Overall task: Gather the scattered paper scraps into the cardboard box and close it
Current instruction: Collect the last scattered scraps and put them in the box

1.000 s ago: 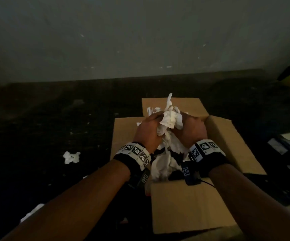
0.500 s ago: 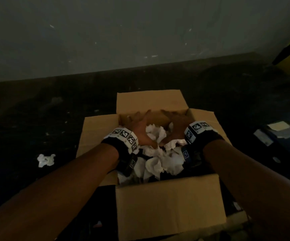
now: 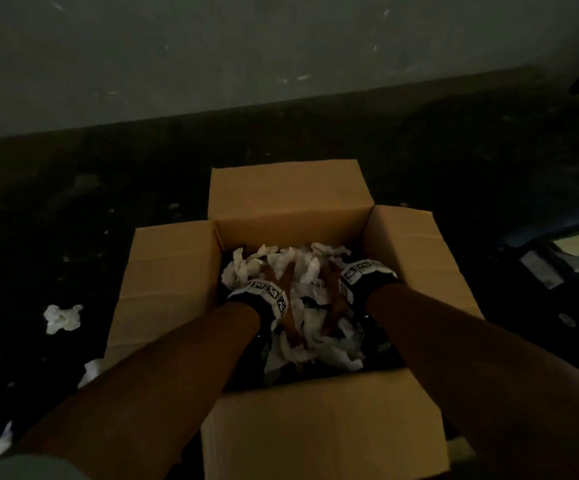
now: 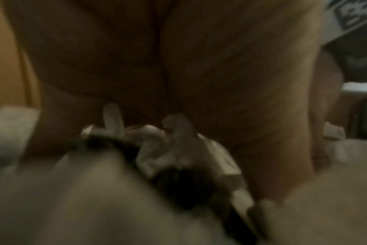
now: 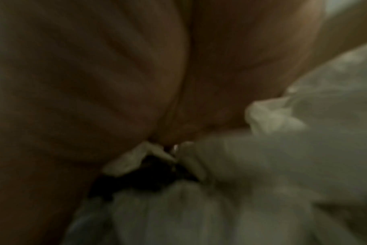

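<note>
On the dark floor sits the cardboard box (image 3: 399,244), all four flaps folded outward and its mouth wide open, near the middle of the head view. Half a second ago the hands lay flat near the far wall of the box; a second ago they held a bundle above it. That bundle is now inside, and both forearms reach deeper into the pile. The paper scraps (image 3: 310,337) fill the box floor in a loose white heap. The left hand (image 3: 283,275) presses down into them with fingers spread and straight; the right hand (image 3: 329,289) is half buried beside it, and whether its fingers curl round any paper I cannot tell, since both wrist views show only blurred palm and paper. This load looks delivered, but the job is not done: a crumpled scrap (image 3: 62,317) lies well left of the box, more strips (image 3: 90,370) lie just off its near left flap, so closing comes later
</note>
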